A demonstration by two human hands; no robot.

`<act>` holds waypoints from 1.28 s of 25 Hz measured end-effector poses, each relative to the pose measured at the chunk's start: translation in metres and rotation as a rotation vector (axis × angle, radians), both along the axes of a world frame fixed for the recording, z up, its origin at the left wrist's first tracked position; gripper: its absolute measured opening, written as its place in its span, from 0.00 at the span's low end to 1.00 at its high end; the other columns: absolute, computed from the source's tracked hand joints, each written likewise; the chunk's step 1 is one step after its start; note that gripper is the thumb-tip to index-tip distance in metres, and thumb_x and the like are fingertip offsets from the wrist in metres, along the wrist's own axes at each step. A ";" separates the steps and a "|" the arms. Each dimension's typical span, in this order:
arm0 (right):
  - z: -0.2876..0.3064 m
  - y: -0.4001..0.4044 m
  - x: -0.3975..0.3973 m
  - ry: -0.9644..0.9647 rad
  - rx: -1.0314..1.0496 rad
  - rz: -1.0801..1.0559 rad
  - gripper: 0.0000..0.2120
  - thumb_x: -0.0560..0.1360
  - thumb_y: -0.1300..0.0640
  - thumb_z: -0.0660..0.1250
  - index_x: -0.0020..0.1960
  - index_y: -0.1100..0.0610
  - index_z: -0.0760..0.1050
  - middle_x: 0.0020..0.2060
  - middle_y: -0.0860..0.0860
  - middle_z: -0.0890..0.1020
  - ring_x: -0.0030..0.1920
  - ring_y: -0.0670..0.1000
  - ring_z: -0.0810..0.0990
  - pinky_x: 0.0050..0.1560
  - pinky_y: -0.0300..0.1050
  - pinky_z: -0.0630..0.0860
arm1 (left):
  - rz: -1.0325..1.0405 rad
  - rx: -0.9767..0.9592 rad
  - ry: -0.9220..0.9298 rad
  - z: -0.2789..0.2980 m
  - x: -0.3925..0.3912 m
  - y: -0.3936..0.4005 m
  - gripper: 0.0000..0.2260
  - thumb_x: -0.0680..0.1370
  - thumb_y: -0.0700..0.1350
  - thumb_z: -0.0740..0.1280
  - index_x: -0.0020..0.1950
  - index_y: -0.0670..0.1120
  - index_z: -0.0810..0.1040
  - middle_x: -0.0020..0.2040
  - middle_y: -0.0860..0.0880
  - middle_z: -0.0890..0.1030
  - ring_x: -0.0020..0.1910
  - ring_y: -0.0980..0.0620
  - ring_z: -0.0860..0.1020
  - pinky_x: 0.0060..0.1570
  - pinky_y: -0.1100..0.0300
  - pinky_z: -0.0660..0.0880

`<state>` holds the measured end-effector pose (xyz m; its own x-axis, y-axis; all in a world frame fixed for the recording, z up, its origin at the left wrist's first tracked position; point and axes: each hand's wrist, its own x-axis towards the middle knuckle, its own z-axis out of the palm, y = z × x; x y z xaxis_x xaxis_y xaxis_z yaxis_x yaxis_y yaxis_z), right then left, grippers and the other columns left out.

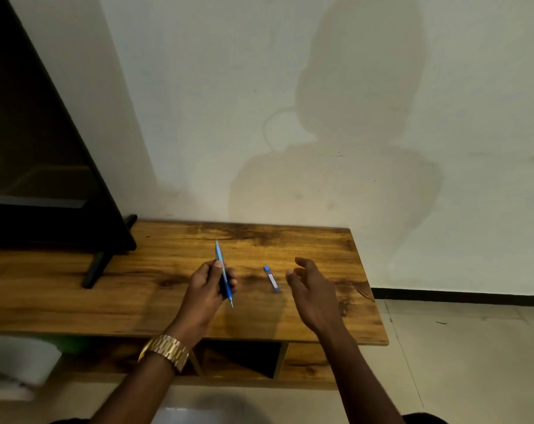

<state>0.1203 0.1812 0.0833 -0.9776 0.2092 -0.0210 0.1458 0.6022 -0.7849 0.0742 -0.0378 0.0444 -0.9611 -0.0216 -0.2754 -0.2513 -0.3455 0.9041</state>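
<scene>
The left grip [210, 283] pinches a blue pen [219, 255] over the counter [167, 313], and the right grip [311, 289], fingers spread, is just beside a blue tube [271, 279]

The wooden tabletop [137, 301] before me is brown with dark grain, its far edge against the wall. A small blue tube [271, 278] lies flat on it, right of the middle. At the far left a black screen [45, 148] stands on its slanted black foot [96, 269].
</scene>
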 end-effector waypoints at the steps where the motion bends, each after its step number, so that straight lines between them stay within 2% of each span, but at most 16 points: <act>1: 0.004 -0.005 0.006 0.075 -0.004 -0.005 0.22 0.89 0.50 0.63 0.81 0.54 0.71 0.73 0.56 0.83 0.71 0.56 0.82 0.64 0.47 0.75 | 0.016 0.094 0.032 0.006 -0.001 -0.001 0.09 0.90 0.43 0.60 0.56 0.44 0.80 0.39 0.50 0.82 0.35 0.57 0.80 0.37 0.64 0.80; 3: -0.007 -0.015 0.013 0.207 0.156 0.098 0.20 0.88 0.51 0.64 0.79 0.53 0.73 0.73 0.53 0.82 0.73 0.55 0.79 0.70 0.51 0.76 | 0.023 0.234 0.087 0.021 -0.002 -0.001 0.12 0.90 0.44 0.57 0.59 0.45 0.80 0.36 0.53 0.76 0.32 0.59 0.73 0.35 0.64 0.74; 4: -0.019 -0.022 0.013 0.217 0.259 0.211 0.21 0.88 0.51 0.63 0.80 0.53 0.72 0.77 0.54 0.79 0.77 0.56 0.75 0.75 0.54 0.73 | 0.024 0.295 0.117 0.028 -0.003 -0.003 0.16 0.90 0.49 0.55 0.57 0.45 0.81 0.34 0.54 0.73 0.31 0.59 0.71 0.35 0.63 0.71; 6: -0.049 -0.037 0.004 0.115 0.467 0.468 0.27 0.89 0.47 0.61 0.86 0.52 0.63 0.87 0.54 0.64 0.87 0.57 0.60 0.86 0.57 0.59 | 0.033 0.397 0.153 0.041 -0.006 -0.006 0.25 0.88 0.62 0.54 0.45 0.47 0.78 0.31 0.54 0.68 0.29 0.57 0.66 0.35 0.60 0.68; 7: -0.065 -0.043 -0.003 0.058 0.553 0.560 0.31 0.89 0.43 0.58 0.88 0.50 0.57 0.90 0.52 0.56 0.90 0.56 0.50 0.89 0.57 0.52 | 0.036 0.430 0.155 0.044 -0.008 -0.008 0.28 0.86 0.67 0.54 0.38 0.48 0.74 0.29 0.53 0.66 0.28 0.56 0.64 0.34 0.59 0.66; 8: -0.080 -0.048 -0.009 0.026 0.613 0.633 0.33 0.89 0.40 0.55 0.90 0.49 0.51 0.90 0.51 0.49 0.90 0.54 0.44 0.89 0.57 0.47 | 0.043 0.457 0.149 0.046 -0.009 -0.011 0.30 0.84 0.71 0.54 0.34 0.49 0.70 0.28 0.53 0.64 0.28 0.55 0.62 0.33 0.59 0.65; 10: -0.102 -0.051 -0.019 0.033 0.674 0.717 0.36 0.88 0.34 0.49 0.90 0.47 0.45 0.90 0.50 0.41 0.90 0.53 0.37 0.89 0.59 0.44 | 0.069 0.531 0.127 0.047 -0.011 -0.015 0.33 0.82 0.74 0.54 0.29 0.50 0.65 0.26 0.53 0.61 0.28 0.55 0.59 0.34 0.58 0.63; 13: -0.116 -0.049 -0.027 0.048 0.681 0.726 0.37 0.87 0.29 0.44 0.90 0.45 0.44 0.89 0.47 0.39 0.89 0.51 0.36 0.89 0.59 0.44 | 0.078 0.651 0.104 0.047 -0.012 -0.017 0.33 0.82 0.74 0.53 0.28 0.50 0.63 0.29 0.51 0.56 0.32 0.52 0.54 0.37 0.57 0.63; 16: -0.120 -0.048 -0.028 0.076 0.698 0.699 0.37 0.86 0.28 0.43 0.90 0.43 0.43 0.89 0.46 0.39 0.89 0.49 0.36 0.89 0.58 0.45 | 0.082 0.706 0.092 0.046 -0.011 -0.016 0.32 0.81 0.74 0.53 0.28 0.50 0.63 0.32 0.51 0.54 0.34 0.52 0.53 0.37 0.56 0.62; 20: -0.122 -0.049 -0.026 0.116 0.701 0.676 0.36 0.87 0.29 0.45 0.89 0.43 0.43 0.89 0.46 0.41 0.89 0.48 0.37 0.88 0.56 0.43 | 0.026 0.653 0.137 0.047 -0.007 -0.016 0.27 0.81 0.69 0.51 0.32 0.52 0.56 0.30 0.51 0.55 0.32 0.52 0.55 0.36 0.55 0.61; 23: -0.122 -0.049 -0.026 0.095 0.698 0.687 0.36 0.87 0.28 0.44 0.89 0.43 0.42 0.90 0.46 0.40 0.89 0.49 0.36 0.88 0.57 0.41 | 0.037 0.610 0.172 0.050 -0.004 -0.015 0.28 0.81 0.71 0.53 0.32 0.51 0.55 0.30 0.51 0.54 0.31 0.52 0.54 0.36 0.54 0.56; 27: -0.122 -0.049 -0.026 0.093 0.691 0.682 0.37 0.86 0.28 0.44 0.90 0.44 0.43 0.90 0.46 0.41 0.89 0.49 0.37 0.88 0.57 0.42 | 0.003 0.549 0.176 0.052 -0.002 -0.015 0.28 0.83 0.69 0.47 0.32 0.51 0.54 0.29 0.51 0.53 0.30 0.51 0.52 0.34 0.54 0.53; 32: -0.121 -0.049 -0.026 0.108 0.683 0.675 0.37 0.87 0.29 0.46 0.90 0.45 0.46 0.90 0.47 0.43 0.90 0.49 0.39 0.88 0.56 0.43 | -0.010 0.440 0.203 0.054 0.002 -0.014 0.28 0.84 0.70 0.45 0.32 0.52 0.53 0.28 0.52 0.52 0.28 0.52 0.51 0.31 0.54 0.50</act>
